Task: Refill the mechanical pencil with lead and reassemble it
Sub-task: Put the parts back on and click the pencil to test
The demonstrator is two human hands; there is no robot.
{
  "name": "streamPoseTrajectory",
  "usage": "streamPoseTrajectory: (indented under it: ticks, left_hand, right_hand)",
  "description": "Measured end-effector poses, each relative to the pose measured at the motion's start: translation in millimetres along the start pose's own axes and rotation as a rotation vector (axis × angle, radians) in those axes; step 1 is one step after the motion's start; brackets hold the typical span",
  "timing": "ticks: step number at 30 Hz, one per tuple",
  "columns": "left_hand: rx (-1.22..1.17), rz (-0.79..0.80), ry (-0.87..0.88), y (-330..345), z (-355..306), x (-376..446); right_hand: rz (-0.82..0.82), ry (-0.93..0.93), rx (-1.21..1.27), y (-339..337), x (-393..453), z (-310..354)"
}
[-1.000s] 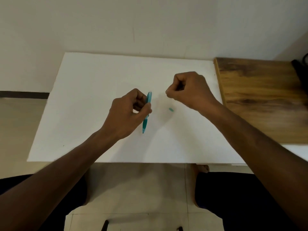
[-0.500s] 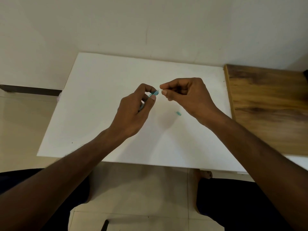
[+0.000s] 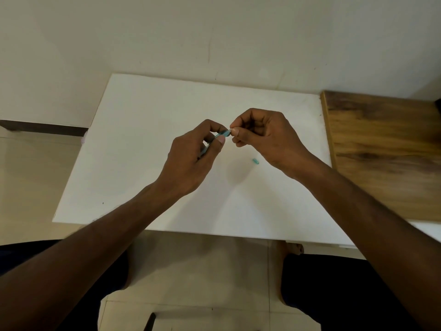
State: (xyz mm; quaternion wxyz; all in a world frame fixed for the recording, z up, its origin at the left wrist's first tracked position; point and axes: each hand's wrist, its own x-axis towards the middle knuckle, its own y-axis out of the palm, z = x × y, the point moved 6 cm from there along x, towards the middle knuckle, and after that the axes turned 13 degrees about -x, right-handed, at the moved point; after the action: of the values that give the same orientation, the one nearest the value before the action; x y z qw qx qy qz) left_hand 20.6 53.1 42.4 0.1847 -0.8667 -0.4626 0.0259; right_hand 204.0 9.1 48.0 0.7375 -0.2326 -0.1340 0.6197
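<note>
**Both hands meet at the pencil's open end**

While the left hand hovers above the middle of the white board, its thumb and fingers are pressed together around the teal mechanical pencil, which runs slantwise through the fist. Only the upper end of the barrel shows clearly, poking out past the thumb and pointing up and to the right; a thin sliver of the lower part shows beneath the curled fingers, and the tip is hidden by the hand.

Just beside that upper end, the right hand has its thumb and forefinger pinched together, their tips touching or almost touching the pencil's end. Whatever sits between those fingertips is too small to make out, so a lead there cannot be confirmed.

Below the right hand, a small teal cap lies loose on the board, apart from both hands and from the pencil.

Farther right, a wooden tabletop adjoins the board's edge. Both forearms reach in from the bottom, above dark-clothed knees and a tiled floor.
</note>
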Motion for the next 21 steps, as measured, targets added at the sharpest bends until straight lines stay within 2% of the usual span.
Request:
streamPoseTrajectory:
  ticks: [10,21]
  left_hand:
    - [0.074,0.029,0.013,-0.2,1.2,-0.6]
    - [0.26,0.094,0.055,3.1,7.8,-0.9]
  right_hand:
    - [0.03,-0.1,-0.232,-5.8,-3.3,7.1]
    - [0.094,-0.094,-0.432,0.0,-4.9,0.5]
